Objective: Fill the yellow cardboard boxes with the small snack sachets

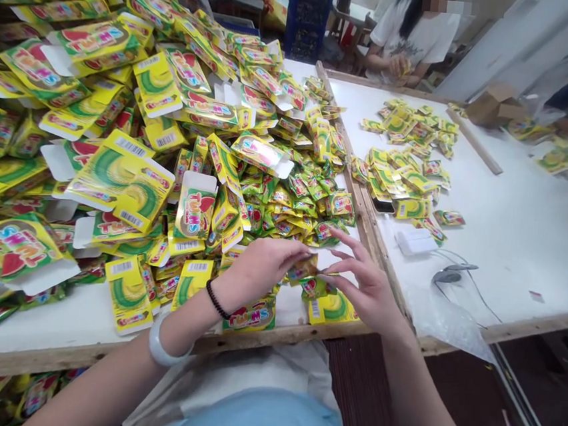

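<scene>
"What's in the left hand [266, 265]?"
"A small box [303, 267], pinched at its edge, above the worktop [289, 305]."
"And the right hand [364, 288]?"
"Fingers spread at the box's other side; can't tell its grip."

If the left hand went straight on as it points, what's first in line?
Straight ahead of the left hand: the small box at its fingertips, it seems; past that, probably the right hand. Depth there is unclear.

I'm in a packing workshop: cartons [121, 177] and packets [309, 188] heaped on a wood-edged surface [66, 331], a co-worker [429, 36] beyond.
</scene>
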{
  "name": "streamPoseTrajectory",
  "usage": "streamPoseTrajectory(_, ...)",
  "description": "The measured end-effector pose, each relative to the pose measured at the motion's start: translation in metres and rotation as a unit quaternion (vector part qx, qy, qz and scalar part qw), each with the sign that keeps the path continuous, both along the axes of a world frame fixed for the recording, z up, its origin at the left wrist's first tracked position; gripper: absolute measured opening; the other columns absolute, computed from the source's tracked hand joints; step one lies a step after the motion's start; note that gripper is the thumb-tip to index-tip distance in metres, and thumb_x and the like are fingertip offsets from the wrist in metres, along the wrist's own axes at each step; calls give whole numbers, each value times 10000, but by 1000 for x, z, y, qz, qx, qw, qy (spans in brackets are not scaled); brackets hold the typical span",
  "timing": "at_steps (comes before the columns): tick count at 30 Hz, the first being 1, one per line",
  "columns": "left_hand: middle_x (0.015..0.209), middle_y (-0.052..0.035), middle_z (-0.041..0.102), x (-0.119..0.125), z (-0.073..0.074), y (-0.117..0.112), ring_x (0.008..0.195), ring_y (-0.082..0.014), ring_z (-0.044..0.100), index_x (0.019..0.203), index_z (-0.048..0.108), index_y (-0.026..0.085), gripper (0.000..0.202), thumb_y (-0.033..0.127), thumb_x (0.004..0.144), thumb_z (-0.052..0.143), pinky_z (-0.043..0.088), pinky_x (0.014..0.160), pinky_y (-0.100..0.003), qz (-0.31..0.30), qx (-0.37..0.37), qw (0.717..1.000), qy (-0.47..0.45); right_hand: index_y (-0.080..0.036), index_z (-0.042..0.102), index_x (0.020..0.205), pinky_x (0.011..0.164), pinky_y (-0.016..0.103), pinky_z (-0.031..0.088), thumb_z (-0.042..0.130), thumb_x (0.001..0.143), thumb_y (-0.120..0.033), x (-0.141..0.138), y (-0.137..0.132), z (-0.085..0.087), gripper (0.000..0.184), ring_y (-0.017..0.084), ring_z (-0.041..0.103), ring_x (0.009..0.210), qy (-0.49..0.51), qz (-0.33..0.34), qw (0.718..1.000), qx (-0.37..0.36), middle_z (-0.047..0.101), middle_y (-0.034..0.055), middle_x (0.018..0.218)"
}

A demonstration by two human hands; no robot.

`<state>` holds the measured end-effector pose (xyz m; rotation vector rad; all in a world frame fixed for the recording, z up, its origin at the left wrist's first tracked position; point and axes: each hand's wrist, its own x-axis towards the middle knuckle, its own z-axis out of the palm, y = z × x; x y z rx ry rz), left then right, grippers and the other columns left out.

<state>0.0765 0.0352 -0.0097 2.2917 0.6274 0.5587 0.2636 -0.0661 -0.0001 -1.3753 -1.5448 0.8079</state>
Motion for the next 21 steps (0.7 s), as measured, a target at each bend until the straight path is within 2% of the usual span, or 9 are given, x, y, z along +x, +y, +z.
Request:
streamPoseTrajectory(2, 925, -35, 684, 1, 4, -7, 820, -150, 632, 1027, 622, 198, 260, 251, 935, 385, 461, 729, -243, -43, -74, 996, -11, -220, 665, 872, 954, 399, 425, 585, 844, -219, 0, 2, 8, 85, 228, 492, 1170, -8, 40, 999, -28, 541, 74, 1265)
streamPoseTrajectory(4, 924, -39, 664, 2, 8, -13, 803, -145, 612, 1092, 588, 198, 292, 262, 948, 342, 449, 721, -246, -32, -123, 991, -33, -205, 643, 877, 791, 329, 497, 580, 850, -240, -1, 3, 7, 78, 188, 594, 937, 21, 51, 997, -62, 636, 66, 1026)
streamPoseTrajectory(6, 921, -39, 640, 0, 9, -20, 750, -141, 589, 1231, 479, 205, 331, 309, 926, 406, 446, 690, -252, -12, -172, 984, -52, -194, 627, 866, 665, 276, 494, 575, 853, -266, -3, 3, 0, 89, 155, 591, 780, 52, 35, 994, -85, 630, 41, 873)
streamPoseTrajectory(10, 1027, -65, 585, -3, 6, -31, 743, -149, 575, 1372, 260, 220, 715, 330, 779, 645, 464, 688, -271, -21, -233, 970, -59, -211, 580, 874, 669, 249, 481, 606, 832, -264, -8, -5, -17, 72, 130, 580, 760, 102, -32, 991, -86, 591, 7, 844)
streamPoseTrajectory(12, 1033, -72, 578, -1, 3, -34, 802, -166, 583, 1377, 243, 219, 681, 280, 806, 610, 467, 752, -300, -33, -230, 971, -52, -258, 518, 1006, 679, 245, 493, 647, 799, -253, -7, -10, -22, 243, 122, 594, 776, 168, -49, 980, -96, 582, -9, 891)
streamPoseTrajectory(14, 1022, -78, 582, 6, 0, -34, 863, -186, 588, 1396, 193, 210, 676, 252, 834, 566, 463, 800, -325, -56, -216, 974, -42, -305, 431, 1165, 686, 267, 515, 668, 777, -260, -2, -14, -26, 457, 134, 612, 805, 219, -12, 965, -145, 590, -3, 966)
streamPoseTrajectory(15, 1049, -93, 579, 10, -1, -34, 912, -201, 587, 1404, 165, 201, 691, 246, 837, 559, 460, 823, -335, -68, -201, 977, -36, -303, 427, 1198, 687, 282, 525, 664, 778, -274, 1, -16, -27, 484, 146, 620, 815, 223, 18, 958, -178, 601, 7, 985)
streamPoseTrajectory(18, 1213, -163, 516, 27, -4, -34, 1082, -253, 545, 1410, 111, 178, 752, 244, 823, 576, 443, 878, -365, -67, -128, 989, -3, -212, 614, 1023, 654, 291, 527, 613, 811, -313, 15, -21, -29, 235, 165, 627, 748, 130, 46, 966, -218, 656, 21, 868)
streamPoseTrajectory(21, 1267, -195, 476, 44, -9, -40, 1103, -278, 538, 1399, 84, 160, 777, 286, 819, 585, 453, 855, -383, 12, -60, 997, 48, -178, 690, 831, 690, 300, 516, 611, 813, -301, 36, -27, -30, 148, 172, 625, 727, 5, -43, 989, -144, 681, 23, 781)
